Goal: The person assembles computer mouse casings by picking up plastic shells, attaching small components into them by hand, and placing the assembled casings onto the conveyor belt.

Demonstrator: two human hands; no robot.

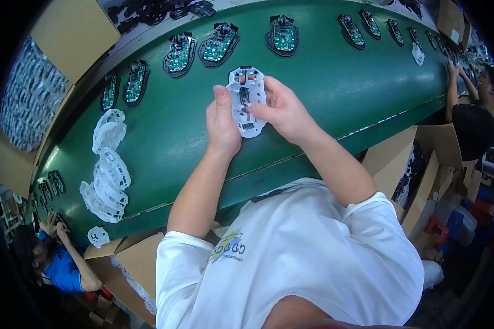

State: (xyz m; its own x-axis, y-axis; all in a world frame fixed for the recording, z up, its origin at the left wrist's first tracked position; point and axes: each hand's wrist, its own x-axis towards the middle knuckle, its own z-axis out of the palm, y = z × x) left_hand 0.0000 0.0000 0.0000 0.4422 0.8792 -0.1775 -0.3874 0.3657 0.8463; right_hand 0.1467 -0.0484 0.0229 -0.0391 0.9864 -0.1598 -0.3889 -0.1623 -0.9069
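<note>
Between my hands is a white plastic mouse shell, held with its hollow inside up and a small black part fitted along its middle. My left hand grips the left side, its thumb lying along the edge. On the right, my right hand holds the other side with fingers behind it, and the thumb presses inside the shell near the black part. Beyond the hands, several black mouse bases with green circuit boards, such as this mouse base, lie along the far side of the green belt.
Left of my arms, overlapping white shells form a row on the green work surface. Cardboard boxes stand at the near left and near right. Co-workers sit at the far left and far right.
</note>
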